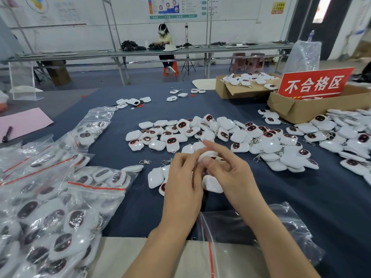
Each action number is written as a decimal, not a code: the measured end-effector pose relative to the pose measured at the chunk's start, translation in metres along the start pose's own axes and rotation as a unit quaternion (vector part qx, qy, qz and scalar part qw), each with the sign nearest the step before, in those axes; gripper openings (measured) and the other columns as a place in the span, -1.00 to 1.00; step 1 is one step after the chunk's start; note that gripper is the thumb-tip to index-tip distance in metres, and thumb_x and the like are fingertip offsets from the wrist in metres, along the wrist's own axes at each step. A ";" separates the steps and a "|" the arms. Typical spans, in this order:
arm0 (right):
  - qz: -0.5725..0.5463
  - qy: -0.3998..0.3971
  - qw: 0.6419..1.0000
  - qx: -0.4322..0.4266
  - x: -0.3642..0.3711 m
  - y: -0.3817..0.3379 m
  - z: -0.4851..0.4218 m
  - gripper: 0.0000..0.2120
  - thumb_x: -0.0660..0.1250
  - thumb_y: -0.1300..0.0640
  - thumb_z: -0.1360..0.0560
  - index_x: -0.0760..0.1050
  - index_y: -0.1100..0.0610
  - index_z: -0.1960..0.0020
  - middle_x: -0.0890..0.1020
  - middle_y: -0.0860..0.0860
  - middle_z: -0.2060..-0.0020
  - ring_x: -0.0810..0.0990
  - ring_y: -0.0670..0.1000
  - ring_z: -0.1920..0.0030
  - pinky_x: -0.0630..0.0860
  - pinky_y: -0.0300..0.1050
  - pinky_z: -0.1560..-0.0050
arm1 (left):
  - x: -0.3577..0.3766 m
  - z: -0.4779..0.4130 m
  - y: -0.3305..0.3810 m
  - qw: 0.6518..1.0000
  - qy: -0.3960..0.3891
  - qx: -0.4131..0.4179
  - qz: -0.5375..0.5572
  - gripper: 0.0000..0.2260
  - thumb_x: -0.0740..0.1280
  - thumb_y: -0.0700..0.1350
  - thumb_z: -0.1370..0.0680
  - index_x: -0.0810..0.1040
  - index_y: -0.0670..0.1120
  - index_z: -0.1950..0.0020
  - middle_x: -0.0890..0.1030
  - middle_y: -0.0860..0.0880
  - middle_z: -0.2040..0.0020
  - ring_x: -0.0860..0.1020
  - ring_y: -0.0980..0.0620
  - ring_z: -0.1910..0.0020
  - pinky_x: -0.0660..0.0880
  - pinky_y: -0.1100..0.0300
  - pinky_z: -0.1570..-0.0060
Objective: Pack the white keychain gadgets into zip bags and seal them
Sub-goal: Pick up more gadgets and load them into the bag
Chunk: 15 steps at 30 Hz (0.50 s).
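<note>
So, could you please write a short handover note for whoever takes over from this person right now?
Hands: the left hand and right hand together hold one white gadget above the table.
Bag: an empty zip bag lies under the right forearm, near the table edge.
Done: filled bags are piled on the left.
Left: bag the held gadget, then work through the loose pile in the middle and on the right, sealing each bag.
</note>
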State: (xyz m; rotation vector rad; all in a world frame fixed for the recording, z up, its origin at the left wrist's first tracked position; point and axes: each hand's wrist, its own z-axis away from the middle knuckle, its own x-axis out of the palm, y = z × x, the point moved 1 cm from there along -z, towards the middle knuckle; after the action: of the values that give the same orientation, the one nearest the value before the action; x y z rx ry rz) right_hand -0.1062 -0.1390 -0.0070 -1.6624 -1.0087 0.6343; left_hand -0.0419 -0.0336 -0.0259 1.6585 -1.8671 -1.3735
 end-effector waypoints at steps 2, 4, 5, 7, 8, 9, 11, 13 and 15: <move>-0.017 -0.004 1.000 -0.016 0.000 -0.004 0.001 -0.77 0.34 0.18 -0.61 0.65 -0.15 -0.05 0.73 -0.10 0.09 0.71 -0.10 0.02 0.57 -0.33 -0.01 | -0.001 0.000 0.003 0.999 0.030 0.026 0.011 -0.75 0.25 -0.06 -0.69 0.52 0.27 -0.27 0.46 0.22 -0.06 0.54 0.13 -0.09 0.42 0.43 0.01; -0.093 -0.013 0.996 0.002 -0.001 -0.003 0.002 -0.87 0.34 0.08 -0.58 0.64 -0.09 -0.02 0.74 0.02 0.00 0.71 -0.01 -0.07 0.59 -0.25 -0.07 | -0.002 -0.001 0.005 0.996 0.064 0.049 0.035 -0.80 0.30 -0.10 -0.67 0.56 0.21 -0.17 0.52 0.20 -0.06 0.56 0.10 -0.11 0.41 0.42 -0.04; -0.131 -0.021 0.991 0.013 0.000 -0.002 0.002 -0.90 0.35 0.04 -0.56 0.64 -0.08 0.00 0.73 0.06 -0.05 0.70 0.03 -0.11 0.59 -0.23 -0.10 | -0.003 -0.002 0.006 0.995 0.074 0.057 0.041 -0.82 0.31 -0.13 -0.66 0.56 0.17 -0.12 0.54 0.19 -0.05 0.57 0.08 -0.10 0.42 0.40 -0.05; -0.168 -0.022 0.985 0.031 0.001 0.001 0.002 -0.92 0.38 0.01 -0.55 0.64 -0.06 0.01 0.71 0.08 -0.13 0.69 0.06 -0.16 0.58 -0.23 -0.12 | -0.003 -0.002 0.006 0.994 0.080 0.061 0.047 -0.86 0.32 -0.16 -0.65 0.57 0.10 -0.07 0.54 0.17 -0.03 0.57 0.06 -0.07 0.46 0.32 -0.04; -0.173 -0.018 0.984 0.035 0.001 0.002 0.002 -0.92 0.36 0.03 -0.55 0.65 -0.07 0.02 0.70 0.07 -0.15 0.68 0.06 -0.17 0.58 -0.24 -0.12 | -0.003 -0.002 0.005 0.994 0.082 0.061 0.048 -0.86 0.32 -0.17 -0.64 0.57 0.09 -0.06 0.54 0.16 -0.02 0.58 0.04 -0.06 0.47 0.28 -0.03; -0.174 -0.017 0.984 0.037 0.001 0.004 0.001 -0.89 0.34 0.06 -0.56 0.65 -0.07 0.02 0.70 0.06 -0.15 0.68 0.05 -0.18 0.57 -0.25 -0.13 | -0.002 -0.003 0.004 0.994 0.084 0.059 0.047 -0.85 0.32 -0.17 -0.64 0.56 0.09 -0.05 0.54 0.16 -0.02 0.58 0.03 -0.05 0.48 0.27 -0.02; -0.167 -0.018 0.985 0.039 0.001 0.006 0.002 -0.86 0.32 0.08 -0.57 0.65 -0.07 0.00 0.71 0.05 -0.14 0.68 0.05 -0.19 0.56 -0.26 -0.15 | -0.002 -0.004 0.001 0.994 0.080 0.054 0.042 -0.82 0.32 -0.18 -0.64 0.55 0.12 -0.06 0.54 0.16 -0.03 0.58 0.04 -0.06 0.48 0.27 -0.02; -0.148 -0.013 0.988 0.036 -0.001 0.005 0.001 -0.86 0.34 0.06 -0.58 0.65 -0.09 -0.07 0.71 0.01 -0.14 0.67 0.05 -0.21 0.55 -0.26 -0.16 | -0.001 -0.004 0.001 0.996 0.069 0.051 0.039 -0.83 0.31 -0.13 -0.66 0.53 0.16 -0.09 0.55 0.18 -0.06 0.57 0.05 -0.09 0.48 0.26 -0.04; -0.145 -0.005 0.989 0.030 -0.002 0.004 0.000 -0.80 0.39 0.00 -0.56 0.63 -0.13 -0.17 0.69 -0.04 -0.19 0.64 0.01 -0.24 0.54 -0.28 -0.17 | 0.000 -0.004 0.000 0.997 0.058 0.041 0.037 -0.88 0.26 -0.04 -0.67 0.51 0.18 -0.14 0.56 0.18 -0.08 0.57 0.06 -0.11 0.49 0.21 -0.05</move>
State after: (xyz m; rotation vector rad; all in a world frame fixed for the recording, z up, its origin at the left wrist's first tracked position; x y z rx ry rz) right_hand -0.1062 -0.1408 -0.0110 -1.4261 -1.1995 0.4747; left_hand -0.0393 -0.0357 -0.0239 1.6531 -1.9221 -1.1611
